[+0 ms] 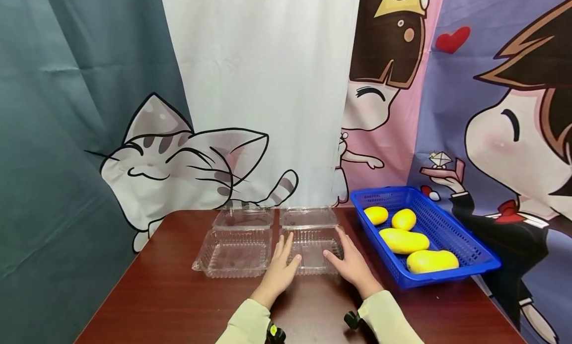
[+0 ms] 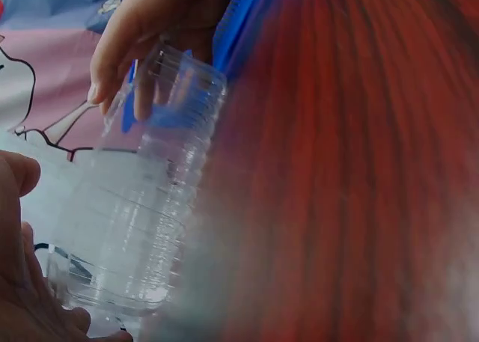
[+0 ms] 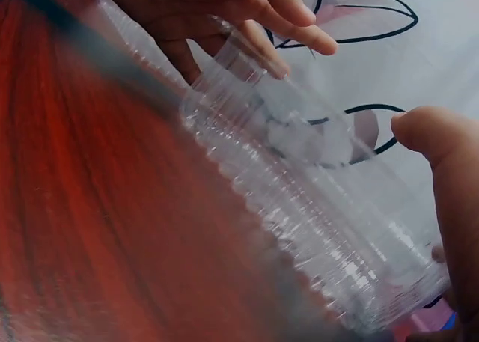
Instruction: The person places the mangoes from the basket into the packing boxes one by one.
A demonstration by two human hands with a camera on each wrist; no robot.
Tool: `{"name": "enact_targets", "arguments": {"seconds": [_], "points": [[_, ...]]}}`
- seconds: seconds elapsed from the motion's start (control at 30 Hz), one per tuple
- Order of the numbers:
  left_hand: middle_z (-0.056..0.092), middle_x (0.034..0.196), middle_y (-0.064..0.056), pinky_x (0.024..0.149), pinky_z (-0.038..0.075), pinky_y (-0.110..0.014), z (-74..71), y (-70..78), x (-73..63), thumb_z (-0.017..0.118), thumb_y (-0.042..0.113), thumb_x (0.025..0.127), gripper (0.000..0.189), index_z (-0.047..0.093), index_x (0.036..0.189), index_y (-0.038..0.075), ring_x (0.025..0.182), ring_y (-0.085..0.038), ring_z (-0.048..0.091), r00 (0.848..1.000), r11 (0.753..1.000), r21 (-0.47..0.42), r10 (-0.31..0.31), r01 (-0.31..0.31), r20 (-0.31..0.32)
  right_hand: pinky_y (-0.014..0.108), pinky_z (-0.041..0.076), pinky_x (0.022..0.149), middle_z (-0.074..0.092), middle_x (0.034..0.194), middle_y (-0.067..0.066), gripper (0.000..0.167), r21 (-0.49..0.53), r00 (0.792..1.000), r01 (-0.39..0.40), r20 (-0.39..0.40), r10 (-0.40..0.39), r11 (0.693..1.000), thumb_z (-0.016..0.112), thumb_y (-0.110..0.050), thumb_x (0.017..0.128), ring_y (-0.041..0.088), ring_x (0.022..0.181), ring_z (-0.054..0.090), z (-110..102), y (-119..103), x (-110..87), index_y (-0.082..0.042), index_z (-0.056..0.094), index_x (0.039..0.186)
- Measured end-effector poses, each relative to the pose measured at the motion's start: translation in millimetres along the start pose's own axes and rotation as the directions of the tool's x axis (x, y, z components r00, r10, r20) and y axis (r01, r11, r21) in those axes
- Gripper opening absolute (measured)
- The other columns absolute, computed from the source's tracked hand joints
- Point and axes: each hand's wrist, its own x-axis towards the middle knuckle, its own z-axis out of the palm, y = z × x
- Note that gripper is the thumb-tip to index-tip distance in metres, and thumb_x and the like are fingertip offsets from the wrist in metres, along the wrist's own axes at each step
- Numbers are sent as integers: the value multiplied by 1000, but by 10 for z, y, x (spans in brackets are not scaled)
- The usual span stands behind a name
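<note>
Flanking a clear plastic container [image 1: 311, 252], left hand [image 1: 279, 268] and right hand [image 1: 351, 262] with fingers extended, on a red-brown wood-grain table [image 1: 178, 292], second container [image 1: 239, 254] alongside, blue basket [image 1: 404, 280] of yellow fruits [image 1: 404, 240] rightward, cartoon-printed curtain [image 1: 268, 86] hanging behind.

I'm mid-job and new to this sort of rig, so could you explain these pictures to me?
There's no machine: these are a person's bare left hand and right hand. The wide picture is taken from the person's head, the closer two from the wrists. On the wood-grain table are two clear plastic clamshell boxes, lids open, with a blue plastic basket of four yellow fruits, apparently mangoes, to their right. The hands flank the right-hand box with fingers mostly straight; neither appears to grip anything.
</note>
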Motion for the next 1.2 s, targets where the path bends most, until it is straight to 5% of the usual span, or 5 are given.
{"name": "enact_targets", "arguments": {"seconds": [0.2, 0.43, 0.7, 0.93, 1.2], "points": [[11, 168, -16, 107, 27, -74, -91, -139, -88, 53, 27, 105, 67, 20, 163, 33, 149, -47, 19, 999, 1000, 19, -1, 2, -48, 64, 32, 110, 31, 162, 20, 82, 57, 995, 92, -28, -91, 994, 75, -38, 89, 42, 144, 35, 148, -57, -30, -12, 36, 157], [15, 167, -17, 99, 39, -71, -262, -354, -161, 56, 19, 104, 68, 23, 163, 28, 139, -50, 39, 992, 996, 89, 32, -21, -122, 61, 40, 106, 27, 163, 21, 81, 39, 994, 109, -5, -109, 993, 74, -41, 88, 43, 140, 42, 364, -243, 3, -13, 40, 156], [24, 165, -18, 109, 34, -66, -332, -531, -175, 63, 13, 98, 68, 35, 159, 22, 147, -43, 29, 966, 998, -6, 56, -59, -254, 58, 34, 112, 32, 162, 18, 80, 82, 992, 116, 43, -120, 990, 73, -41, 90, 39, 145, 36, 427, -365, 66, -13, 39, 156], [29, 162, -20, 106, 35, -68, -328, -582, -156, 67, 17, 96, 64, 42, 155, 18, 145, -45, 33, 953, 996, -21, 75, -85, -295, 56, 39, 109, 53, 147, 15, 62, 18, 973, 143, 178, -144, 989, 70, -37, 94, 36, 134, 51, -266, -527, 320, -12, 51, 147], [32, 160, -23, 105, 38, -66, -321, -598, -167, 69, 16, 95, 57, 51, 149, 10, 142, -46, 36, 946, 994, -8, 101, -108, -307, 49, 53, 87, 74, 104, 5, 27, -183, 976, 191, 138, -167, 964, 65, -34, 98, 27, 96, 68, -1245, -477, 816, -11, 73, 112]]}}
